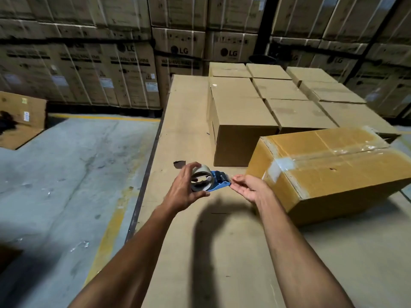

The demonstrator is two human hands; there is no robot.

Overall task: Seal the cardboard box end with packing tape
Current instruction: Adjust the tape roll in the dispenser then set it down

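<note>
While both forearms reach in from the bottom of the frame, the left hand (185, 190) sits just left of centre with its fingers curled around the tape roll (201, 178), thumb under and fingertips over the top. Mounted on that roll is a blue dispenser (219, 180), pointing right. At its mouth the right hand (249, 187) pinches narrowly, thumb against forefinger, apparently on the free end of clear tape, though the film itself is too faint to confirm.

Judging by this, the step is drawing out a starting tab. To do it well, the right hand should pull a short, straight length, keeping it flat so it does not fold back on itself, while the left holds the roll firmly and lets it turn.

Just right of the hands, at right of centre, lies the cardboard box (329, 172) on a cardboard-covered table (189, 121), its near end facing the hands; a white label (279, 168) and glossy tape already cross its top seam. The tab should land past the corner, centred on the seam.

Beyond, at upper centre, plain cartons (235, 112) stand in rows, and printed cartons (89, 70) are stacked along the back.
</note>
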